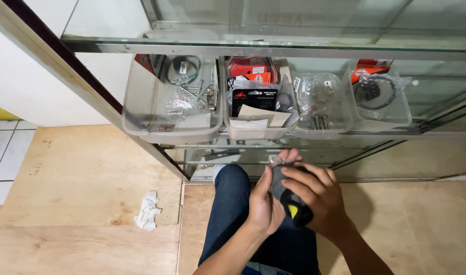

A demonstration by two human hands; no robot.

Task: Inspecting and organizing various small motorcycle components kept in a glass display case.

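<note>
Both my hands meet low in the centre of the head view, above my knee in dark blue jeans (228,214). My left hand (265,201) and my right hand (317,196) together grip a small dark grey and black object with a yellow patch (293,208). A small clear plastic bag (283,161) sticks up from the fingertips of both hands. I cannot tell what is inside it.
A glass display cabinet (273,48) stands in front of me. On its shelf sit several clear plastic bins: one with bolts and a cable (164,125), one with packaged parts (253,133), two more to the right (324,127). A crumpled white tissue (147,210) lies on the plywood floor (80,173).
</note>
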